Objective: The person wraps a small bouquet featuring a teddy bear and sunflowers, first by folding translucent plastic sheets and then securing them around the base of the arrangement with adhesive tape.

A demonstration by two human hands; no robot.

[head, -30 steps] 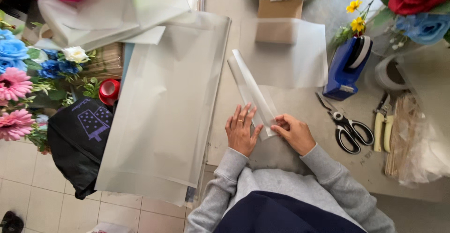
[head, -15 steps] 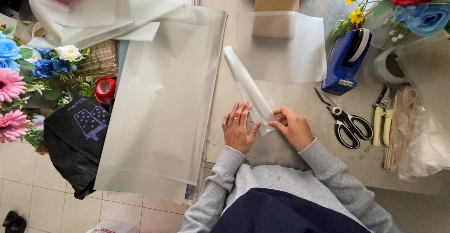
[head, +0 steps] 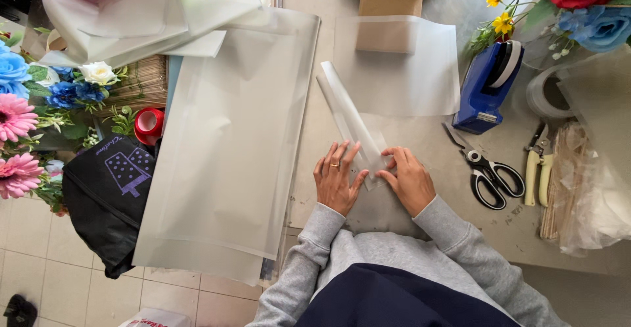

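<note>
A long folded strip of translucent wrapping film (head: pixel 348 113) lies slanted on the grey table (head: pixel 420 136), its near end between both hands. My left hand (head: pixel 336 179) presses flat on the film with fingers spread, a ring on one finger. My right hand (head: pixel 409 179) pinches the strip's near end with its fingertips. Both arms wear grey sleeves.
A big stack of translucent sheets (head: pixel 230 143) hangs over the table's left edge. Black-handled scissors (head: pixel 490 172), pruning shears (head: pixel 539 166), a blue tape dispenser (head: pixel 488 87), a cardboard box (head: pixel 389 11), artificial flowers (head: pixel 26 110), a red tape roll (head: pixel 148 124) and a black bag (head: pixel 108 195) surround me.
The view drifted slightly. My hands shifted a little on the strip's near end, the left flattening and the right still pinching the fold.
</note>
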